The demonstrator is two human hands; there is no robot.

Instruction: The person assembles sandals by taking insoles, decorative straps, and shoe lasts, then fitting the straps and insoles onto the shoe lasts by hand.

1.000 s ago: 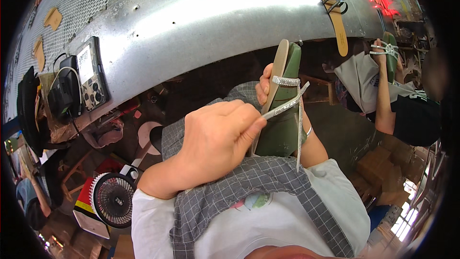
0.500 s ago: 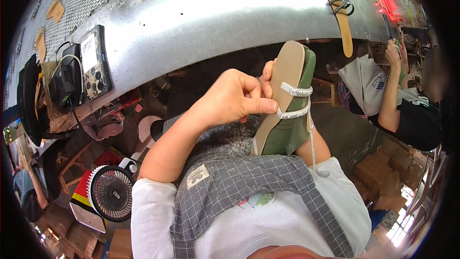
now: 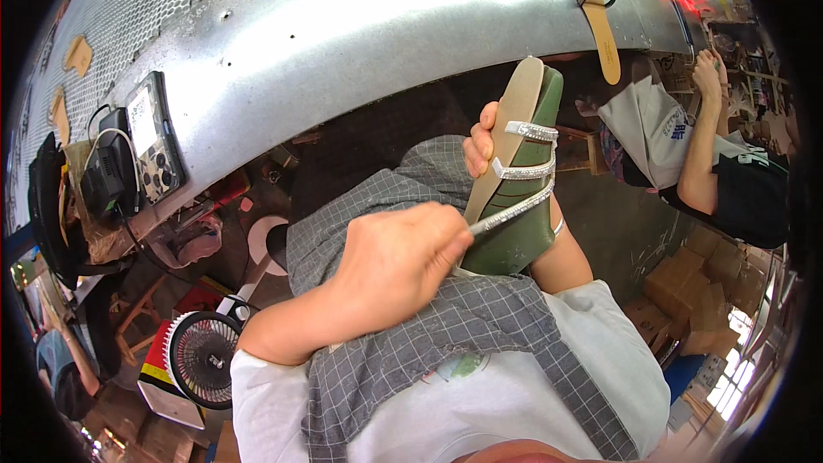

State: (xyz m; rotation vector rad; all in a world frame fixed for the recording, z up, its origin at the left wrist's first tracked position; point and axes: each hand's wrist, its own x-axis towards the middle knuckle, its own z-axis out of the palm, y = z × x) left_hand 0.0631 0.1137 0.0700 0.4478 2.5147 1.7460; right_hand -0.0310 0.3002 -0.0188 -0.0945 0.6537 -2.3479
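My right hand [image 3: 480, 144] grips a green shoe last [image 3: 514, 236] with a beige insole [image 3: 510, 111] lying along its sole face; its fingertips curl around the edge while the palm is hidden behind. Two silvery rhinestone straps [image 3: 527, 171] cross the last with their pale ends on the insole. Closed in a pinch, my left hand [image 3: 403, 261] holds the end of a further rhinestone strap [image 3: 519, 208], drawn taut across the last's lower part. The last stands tilted above my checked apron [image 3: 446, 317].
A metal workbench [image 3: 343, 26] spans the far side, bearing a sandal [image 3: 596, 21] and a phone [image 3: 154, 137] beside a black device [image 3: 111, 163]. A fan [image 3: 204, 358] stands at left. Co-workers sit at right [image 3: 720, 171] and far left; cardboard boxes [image 3: 686, 291] pile at right.
My left hand has moved from the upper straps down toward my lap and now pulls the lower strap, which hung loose before, across the last. The right hand keeps its hold.
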